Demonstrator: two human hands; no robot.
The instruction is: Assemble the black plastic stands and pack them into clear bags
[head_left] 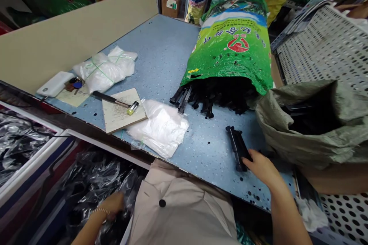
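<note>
My right hand [260,166] is closed on the near end of a black plastic part [237,147] lying on the blue speckled table [172,49]. At the lower left, my left hand [114,203] is over a bin of black pieces in clear plastic bags [94,176]; its fingers are blurred and partly hidden. More black parts [221,93] spill from the mouth of a green printed sack [230,53]. To the right, an open olive sack [310,141] holds black parts too.
A hammer [112,99] rests on a wooden board [123,116], beside stacked clear bags [162,126]. Farther left are a tied plastic bundle [107,69], keys and a white device [54,83]. White perforated crates [324,46] stand at the right.
</note>
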